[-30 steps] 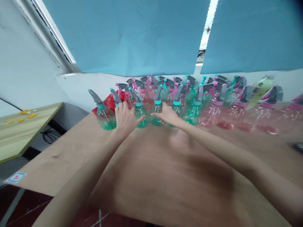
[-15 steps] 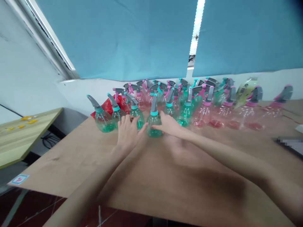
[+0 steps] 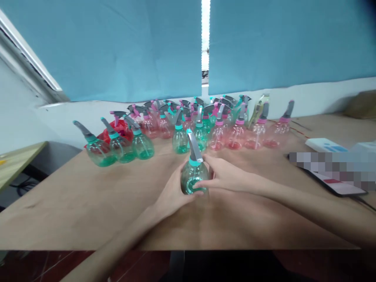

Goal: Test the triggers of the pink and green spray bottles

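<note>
Between my two hands is a clear green spray bottle (image 3: 190,174) with a teal collar and a grey trigger head. My left hand (image 3: 174,192) wraps its left side, the thumb across the lower front. From the right, my right hand (image 3: 225,174) grips it, with fingers behind and the thumb on the front. The bottle is nearly upright in front of the row; whether its base touches the table is hard to tell. Behind it stand more green spray bottles (image 3: 143,147) and pink spray bottles (image 3: 235,137), in a front row with others crowded behind.
A red plastic bag (image 3: 117,133) lies behind the left bottles. On the right of the wooden table (image 3: 88,203) are a dark-edged tablet-like device (image 3: 343,188), partly pixelated, and a white box (image 3: 324,144). A yellowish pouch (image 3: 260,109) leans near the wall.
Both hands have closed on the green spray bottle and brought it out of the front row toward me, leaving a gap there. The camera view has turned right.
</note>
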Demonstrator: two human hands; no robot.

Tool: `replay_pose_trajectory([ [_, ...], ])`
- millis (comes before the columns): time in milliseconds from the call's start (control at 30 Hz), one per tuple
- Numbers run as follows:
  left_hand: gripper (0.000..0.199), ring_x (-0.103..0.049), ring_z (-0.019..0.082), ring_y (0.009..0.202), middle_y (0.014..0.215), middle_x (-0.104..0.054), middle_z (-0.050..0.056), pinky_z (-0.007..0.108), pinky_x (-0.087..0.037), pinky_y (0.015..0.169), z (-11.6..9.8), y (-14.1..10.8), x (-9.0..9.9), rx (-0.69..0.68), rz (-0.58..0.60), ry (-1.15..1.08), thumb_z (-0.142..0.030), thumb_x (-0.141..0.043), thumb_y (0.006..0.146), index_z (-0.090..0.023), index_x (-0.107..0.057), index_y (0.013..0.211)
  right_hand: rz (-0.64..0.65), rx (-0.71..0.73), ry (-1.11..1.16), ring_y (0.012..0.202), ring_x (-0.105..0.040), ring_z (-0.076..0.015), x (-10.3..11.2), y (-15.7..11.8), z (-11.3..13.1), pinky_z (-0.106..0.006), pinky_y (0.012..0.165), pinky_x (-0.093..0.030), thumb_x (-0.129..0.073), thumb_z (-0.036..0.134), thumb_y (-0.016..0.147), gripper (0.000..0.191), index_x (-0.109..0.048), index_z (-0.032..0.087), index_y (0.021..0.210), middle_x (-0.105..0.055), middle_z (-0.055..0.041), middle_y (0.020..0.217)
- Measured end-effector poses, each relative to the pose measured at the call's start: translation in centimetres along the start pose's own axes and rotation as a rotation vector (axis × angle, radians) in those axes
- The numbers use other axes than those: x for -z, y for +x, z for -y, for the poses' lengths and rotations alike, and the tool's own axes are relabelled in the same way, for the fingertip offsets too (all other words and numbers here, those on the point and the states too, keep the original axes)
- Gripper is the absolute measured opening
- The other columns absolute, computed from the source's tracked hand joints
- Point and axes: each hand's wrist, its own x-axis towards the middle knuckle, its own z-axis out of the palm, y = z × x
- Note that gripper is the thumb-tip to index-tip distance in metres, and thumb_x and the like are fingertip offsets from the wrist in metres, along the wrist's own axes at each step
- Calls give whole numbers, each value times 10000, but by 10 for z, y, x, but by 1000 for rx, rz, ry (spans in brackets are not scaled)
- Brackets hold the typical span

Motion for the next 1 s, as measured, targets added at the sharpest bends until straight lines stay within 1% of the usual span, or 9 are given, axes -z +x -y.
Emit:
replay_pose_trajectory([
  [67,863,-545,340,1273,1394,-542,127,548,-461,1037,-5,3,-15,10,-21,2,-433,-796,727,-251,-329,1430,45,-13,10,845,-655,-257,11,-14,-6,-374,682,-500,-715,481,802,603,-496,164,1266,-688,-94,984],
  [133,867,-555,352,1254,1375,-550,136,555,-476,1014,-7,6,-30,23,-40,13,-457,-817,694,-237,-358,1395,46,5,-20,925,-647,-277,22,-26,-14,-402,733,-513,-716,506,793,624,-500,191,1286,-673,-101,1054],
  [233,918,-563,369,1231,1353,-549,154,573,-485,989,-8,13,-49,15,-61,16,-500,-846,642,-224,-369,1376,-39,45,-54,1150,-565,-328,37,-39,-24,-474,898,-489,-755,535,735,644,-538,224,1255,-579,-132,1279],
  [300,941,-559,374,1229,1353,-541,153,589,-478,990,-9,21,-61,-20,-63,18,-514,-850,631,-238,-363,1388,-112,40,9,1220,-516,-342,43,-44,-27,-499,945,-470,-788,539,690,748,-498,225,1304,-520,-147,1359],
  [400,926,-498,381,1296,1403,-497,143,613,-423,1048,-15,38,-77,-110,-31,17,-513,-846,638,-265,-373,1395,-243,16,134,1161,-548,-325,46,-47,-30,-490,910,-488,-818,525,659,816,-461,203,1318,-542,-152,1302],
  [533,892,-418,373,1372,1431,-469,137,604,-344,1122,-25,60,-100,-205,42,-13,-507,-815,684,-268,-346,1404,-487,-12,195,979,-599,-261,44,-46,-33,-434,816,-505,-780,495,718,617,-528,201,1198,-613,-86,1073],
  [667,927,-427,413,1340,1366,-474,157,629,-362,1089,-24,70,-120,-179,-32,21,-613,-795,648,-261,-320,1362,-607,-75,252,823,-604,-202,46,-47,-39,-375,725,-499,-679,449,815,421,-551,213,1140,-621,-38,947],
  [833,1017,-467,402,1276,1331,-455,157,627,-421,1026,-17,71,-125,-217,0,99,-666,-780,627,-258,-258,1398,-632,-64,346,815,-618,-186,52,-46,-50,-349,727,-480,-606,231,766,312,-550,211,1072,-627,-10,892],
  [1000,1072,-455,370,1277,1376,-422,149,583,-439,1027,-9,69,-105,-272,134,178,-631,-768,679,-283,-159,1489,-585,-48,385,704,-552,-140,54,-41,-57,-295,636,-408,-524,135,687,319,-531,222,993,-583,44,773],
])
